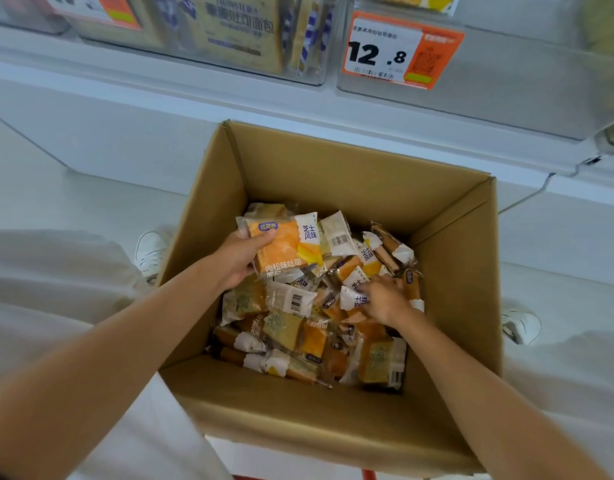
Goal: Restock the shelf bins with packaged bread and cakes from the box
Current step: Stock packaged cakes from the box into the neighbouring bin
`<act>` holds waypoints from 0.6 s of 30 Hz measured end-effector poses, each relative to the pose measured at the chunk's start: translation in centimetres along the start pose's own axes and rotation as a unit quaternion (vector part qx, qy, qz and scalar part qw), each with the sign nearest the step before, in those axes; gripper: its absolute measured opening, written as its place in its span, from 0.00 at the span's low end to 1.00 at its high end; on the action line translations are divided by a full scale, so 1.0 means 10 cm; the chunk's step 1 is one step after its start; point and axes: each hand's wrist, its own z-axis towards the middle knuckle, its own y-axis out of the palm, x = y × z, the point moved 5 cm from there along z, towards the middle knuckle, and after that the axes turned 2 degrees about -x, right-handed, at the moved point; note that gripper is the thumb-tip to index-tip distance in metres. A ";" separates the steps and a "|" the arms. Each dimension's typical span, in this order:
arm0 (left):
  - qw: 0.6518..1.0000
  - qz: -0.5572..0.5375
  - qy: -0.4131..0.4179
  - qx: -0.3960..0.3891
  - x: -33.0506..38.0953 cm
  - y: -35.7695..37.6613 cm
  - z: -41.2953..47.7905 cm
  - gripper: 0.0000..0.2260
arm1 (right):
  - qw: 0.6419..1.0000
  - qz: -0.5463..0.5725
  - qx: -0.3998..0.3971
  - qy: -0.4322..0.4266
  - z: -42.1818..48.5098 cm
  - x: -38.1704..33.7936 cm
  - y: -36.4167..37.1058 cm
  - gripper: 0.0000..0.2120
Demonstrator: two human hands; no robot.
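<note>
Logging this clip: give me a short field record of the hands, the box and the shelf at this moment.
left hand: grips an orange packet, raised above the pile
right hand: down among the loose packets, fingers on one with a white end; grip unclear
box: cardboard, open at the top, partly filled with packets
shelf bins: clear, above and behind the box
price tag: on a bin front, reads 12.8
task stage: picking from the box, nothing at a bin yet

Box [333,174] below shelf bins [506,81]; bread packs [309,327] inside box.
</note>
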 end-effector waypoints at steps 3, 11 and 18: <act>1.000 0.004 0.008 -0.002 0.01 0.07 -0.02 0.14 | 0.999 -0.013 0.021 -0.048 -0.06 -0.06 -0.05 0.14; 0.991 0.042 0.112 0.055 0.23 0.03 -0.16 0.05 | 0.902 0.393 0.165 -0.070 -0.42 -0.11 -1.07 0.17; 0.988 0.109 0.080 -0.081 0.37 0.52 -0.47 0.32 | 0.716 0.695 0.061 -0.024 -0.62 -0.39 -1.25 0.17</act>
